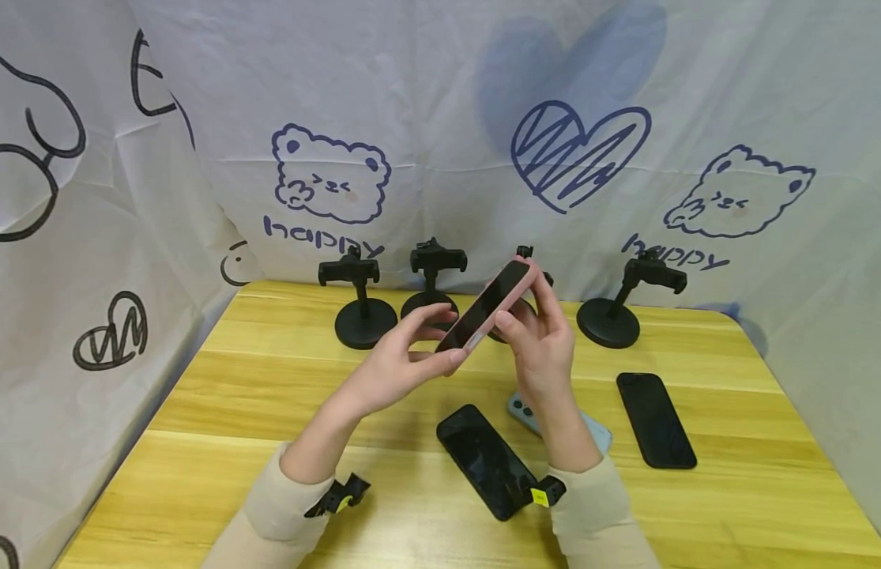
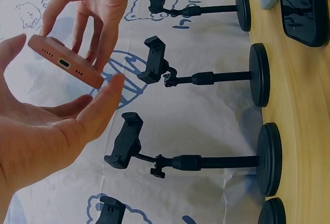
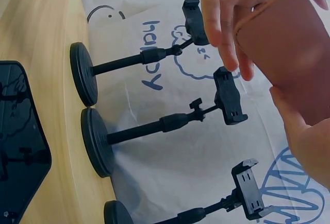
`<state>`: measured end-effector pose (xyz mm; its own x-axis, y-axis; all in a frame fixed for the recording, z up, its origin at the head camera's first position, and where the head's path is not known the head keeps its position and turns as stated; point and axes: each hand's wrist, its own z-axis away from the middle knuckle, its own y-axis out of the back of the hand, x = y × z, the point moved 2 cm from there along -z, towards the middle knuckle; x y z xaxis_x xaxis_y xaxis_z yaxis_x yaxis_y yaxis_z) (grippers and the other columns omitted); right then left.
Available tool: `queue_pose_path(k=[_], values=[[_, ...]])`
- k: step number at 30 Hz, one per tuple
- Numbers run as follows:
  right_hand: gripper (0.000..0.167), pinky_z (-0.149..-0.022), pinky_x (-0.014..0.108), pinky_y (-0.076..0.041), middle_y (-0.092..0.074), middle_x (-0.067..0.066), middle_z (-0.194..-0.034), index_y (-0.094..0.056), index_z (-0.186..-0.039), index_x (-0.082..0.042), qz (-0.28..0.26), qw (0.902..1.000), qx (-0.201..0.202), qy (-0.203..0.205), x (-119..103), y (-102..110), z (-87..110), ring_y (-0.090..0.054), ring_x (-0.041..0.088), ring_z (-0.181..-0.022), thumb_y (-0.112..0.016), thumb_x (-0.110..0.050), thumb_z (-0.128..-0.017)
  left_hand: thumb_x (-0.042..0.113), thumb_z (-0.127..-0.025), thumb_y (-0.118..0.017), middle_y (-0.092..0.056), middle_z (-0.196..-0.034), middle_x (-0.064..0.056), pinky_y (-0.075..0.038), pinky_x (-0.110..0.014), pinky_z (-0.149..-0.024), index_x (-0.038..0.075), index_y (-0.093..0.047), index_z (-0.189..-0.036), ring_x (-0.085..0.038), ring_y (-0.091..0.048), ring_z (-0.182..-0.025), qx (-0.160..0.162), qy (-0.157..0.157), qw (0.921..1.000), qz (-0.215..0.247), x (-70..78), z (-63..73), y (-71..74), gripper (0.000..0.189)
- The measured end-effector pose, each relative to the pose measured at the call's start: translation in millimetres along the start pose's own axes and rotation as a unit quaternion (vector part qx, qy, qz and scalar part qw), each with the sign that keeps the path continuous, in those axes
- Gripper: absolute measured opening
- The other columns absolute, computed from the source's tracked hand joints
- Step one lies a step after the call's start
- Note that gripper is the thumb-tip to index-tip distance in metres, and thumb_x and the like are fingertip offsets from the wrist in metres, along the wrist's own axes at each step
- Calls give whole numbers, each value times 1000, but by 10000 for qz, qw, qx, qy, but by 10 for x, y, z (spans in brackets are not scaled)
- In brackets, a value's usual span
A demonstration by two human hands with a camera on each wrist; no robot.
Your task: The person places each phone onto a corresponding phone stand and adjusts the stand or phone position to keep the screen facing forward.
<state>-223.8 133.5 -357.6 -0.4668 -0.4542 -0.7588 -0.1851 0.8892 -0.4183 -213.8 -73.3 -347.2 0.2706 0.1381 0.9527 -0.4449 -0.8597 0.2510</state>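
A smartphone in a pink case is held up tilted above the table, its dark screen facing up and left. My right hand grips its upper part, thumb on the near edge and fingers round the far side. At the lower end, my left hand spreads its thumb and loosely bent fingers on either side of the phone. The left wrist view shows the bottom edge with its charging port between the left thumb and fingers. In the right wrist view the plain back of the case shows.
Several black phone stands line the table's back edge, one partly hidden behind the right hand. Below the hands lie a black phone and a light blue phone partly covered by the right wrist. Another black phone lies at the right.
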Motion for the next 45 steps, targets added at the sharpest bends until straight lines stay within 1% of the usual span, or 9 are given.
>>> queue_pose_path(k=[5,10,17,22,26,30,37,41,45], values=[[86,-103,34,-55,-43,14,-160,-43,-158,-5,166,9991,-354,176,0,-4,0,-57,32,-134,-87,-27,-87,20,-95,-76,-47,-148,-17,-61,-39,-90,3,-39,-157,-34,-57,-128,-162,180,9995,197,-5,-7,-7,74],[80,-104,34,-54,-42,14,-161,-43,-157,-2,140,9979,-582,241,-1,-15,2,-56,32,-135,-84,-17,-90,15,-92,-78,-51,-144,-17,-62,-36,-87,2,-48,-150,-33,-58,-123,-78,60,10000,7,4,-5,-7,66],[83,-108,34,-51,-38,15,-164,-41,-158,-2,153,9974,-663,250,-10,-24,2,-51,32,-140,-85,-19,-90,14,-90,-80,-56,-140,-16,-62,-37,-87,4,-55,-145,-34,-60,-121,99,-129,9999,-29,7,0,-9,61],[82,-113,33,-46,-37,12,-165,-34,-161,-2,93,9971,-710,243,-31,-31,11,-42,29,-148,-79,-10,-93,17,-87,-84,-59,-133,-10,-61,-45,-92,8,-58,-144,-29,-60,-119,429,-286,9982,-297,12,9,-20,63],[79,-109,34,-50,-39,10,-165,-29,-163,-4,1,9971,-746,176,-32,-29,22,-46,26,-146,-72,-6,-96,22,-85,-87,-58,-131,-5,-60,-49,-92,14,-58,-145,-24,-59,-119,878,-472,9920,-772,33,23,-39,67],[71,-101,36,-56,-47,10,-158,-34,-162,-5,-44,9974,-705,121,-28,-53,33,-56,24,-136,-61,0,-97,23,-82,-91,-55,-134,-5,-62,-48,-90,14,-56,-147,-22,-58,-118,1322,-866,9791,-1283,46,35,-63,74],[49,-90,39,-62,-66,8,-126,-55,-147,-1,-53,9985,-552,19,1,-108,58,-71,20,-104,-55,1,-98,28,-77,-94,-53,-136,-13,-60,-40,-90,5,-55,-146,-25,-60,-114,2007,-1690,9348,-2394,55,38,-89,83],[41,-85,40,-63,-71,8,-124,-59,-143,3,2,9987,-508,37,22,-124,65,-75,20,-99,-54,0,-102,31,-76,-94,-55,-133,-16,-58,-43,-92,2,-56,-144,-29,-61,-112,2370,-1833,9083,-2919,58,31,-88,82],[37,-81,40,-64,-73,9,-120,-59,-139,11,47,9991,-417,-9,38,-151,67,-76,21,-100,-53,2,-104,33,-75,-94,-57,-129,-17,-58,-43,-89,1,-58,-142,-31,-61,-109,2573,-1828,8903,-3281,52,26,-81,82]])
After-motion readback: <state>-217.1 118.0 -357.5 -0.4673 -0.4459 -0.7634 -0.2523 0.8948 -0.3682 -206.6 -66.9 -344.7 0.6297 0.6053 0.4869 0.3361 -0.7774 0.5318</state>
